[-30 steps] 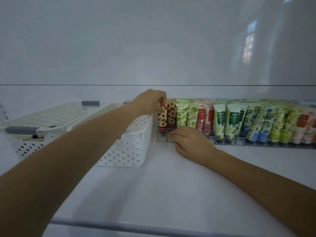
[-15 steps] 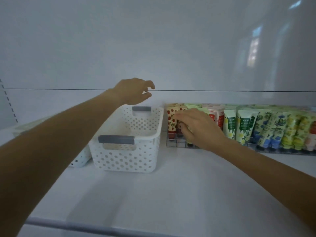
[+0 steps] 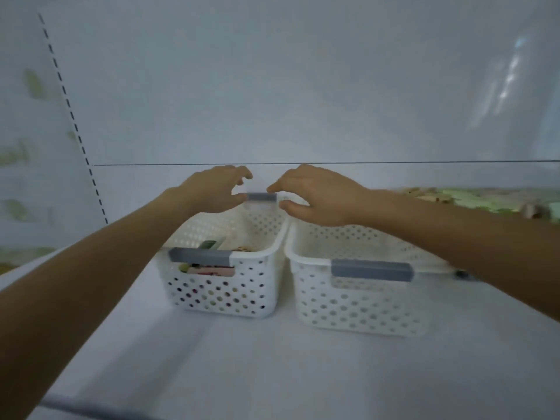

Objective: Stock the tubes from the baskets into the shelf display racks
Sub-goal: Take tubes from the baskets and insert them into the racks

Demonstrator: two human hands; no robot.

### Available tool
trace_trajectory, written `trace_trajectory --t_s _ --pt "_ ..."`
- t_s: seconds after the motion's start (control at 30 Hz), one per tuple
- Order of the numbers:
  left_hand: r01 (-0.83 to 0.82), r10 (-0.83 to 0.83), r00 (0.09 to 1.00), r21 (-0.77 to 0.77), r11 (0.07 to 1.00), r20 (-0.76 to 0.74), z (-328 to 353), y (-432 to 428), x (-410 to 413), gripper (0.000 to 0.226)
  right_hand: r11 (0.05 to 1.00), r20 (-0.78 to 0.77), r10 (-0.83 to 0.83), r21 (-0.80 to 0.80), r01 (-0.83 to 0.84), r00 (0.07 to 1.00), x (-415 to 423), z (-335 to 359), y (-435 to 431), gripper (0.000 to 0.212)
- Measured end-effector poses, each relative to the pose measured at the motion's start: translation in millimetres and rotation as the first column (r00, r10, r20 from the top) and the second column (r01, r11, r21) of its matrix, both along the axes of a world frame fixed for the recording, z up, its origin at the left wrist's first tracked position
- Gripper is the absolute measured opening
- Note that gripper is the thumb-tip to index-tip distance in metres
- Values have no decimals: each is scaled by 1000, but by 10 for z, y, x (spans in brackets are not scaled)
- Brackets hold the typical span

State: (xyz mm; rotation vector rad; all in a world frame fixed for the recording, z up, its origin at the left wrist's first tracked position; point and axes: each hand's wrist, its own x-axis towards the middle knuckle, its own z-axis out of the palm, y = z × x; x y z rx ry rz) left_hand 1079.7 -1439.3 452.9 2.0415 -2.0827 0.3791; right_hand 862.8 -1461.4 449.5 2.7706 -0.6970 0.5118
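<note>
Both arms are reaching forward over two white perforated baskets that are sitting side by side, almost touching, on the white shelf (image 3: 272, 368). The left hand (image 3: 213, 189) is hovering at the far end of the left basket (image 3: 257, 286), its fingers (image 3: 245, 172) arching loosely above the thumb with a clear gap between them and holding nothing; the thumb tip is lying right at the left end of the far grey handle (image 3: 262, 196), though blur is hiding whether it is touching. The right hand (image 3: 315, 195) is mirroring it just beside the handle's right end, above the far corner of the right basket (image 3: 357, 310), with forefinger and thumb spread apart around nothing. The loose tubes (image 3: 212, 269) are lying in the near end of the left basket, showing through its handle slot and wall holes behind the near grey handle (image 3: 200, 256). The stocked tubes (image 3: 472, 197) are showing as a blurred green and tan row at the far right of the shelf, behind the right forearm. A dashed slotted strip (image 3: 69, 107) is running down the back panel on the left.
</note>
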Motion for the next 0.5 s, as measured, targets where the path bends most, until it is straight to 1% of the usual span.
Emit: trace_trajectory --t_s 0.07,0.17,0.33,0.37,0.43,0.5 --pt "58 -59 998 72 996 13 -31 -34 141 40 999 -66 -1 51 4 998 173 -5 5 39" --pt "180 -187 982 150 972 28 -68 -131 244 34 989 -127 -21 139 39 992 340 -19 -25 39" --pt "339 -351 936 296 893 -15 -119 -334 254 28 935 -221 -72 325 143 973 484 8 -85 30" --pt "346 -365 931 343 873 -11 -141 -383 251 27 922 -232 -75 355 156 970 499 13 -96 28" --pt "308 -347 938 481 821 -8 -193 -471 244 30 902 -259 -70 397 172 963 527 24 -125 25" --pt "226 -304 953 626 747 18 -234 -542 224 42 884 -299 -61 426 191 952 563 35 -160 23"
